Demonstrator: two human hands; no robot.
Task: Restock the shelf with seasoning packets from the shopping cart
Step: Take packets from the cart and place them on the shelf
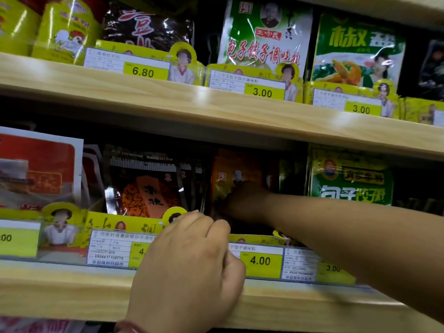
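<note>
While the left hand (189, 263) rests curled over the front lip of the lower shelf (72, 292), fingers bent onto the price-tag strip (260, 260) and gripping no packet, the right hand (242, 200) reaches far into the shelf's dark middle bay, against the orange seasoning packets (230, 174) standing there; whether it grips one, I cannot tell. Left of them stands a dark packet (146, 188), right a green packet (350, 181).
</note>
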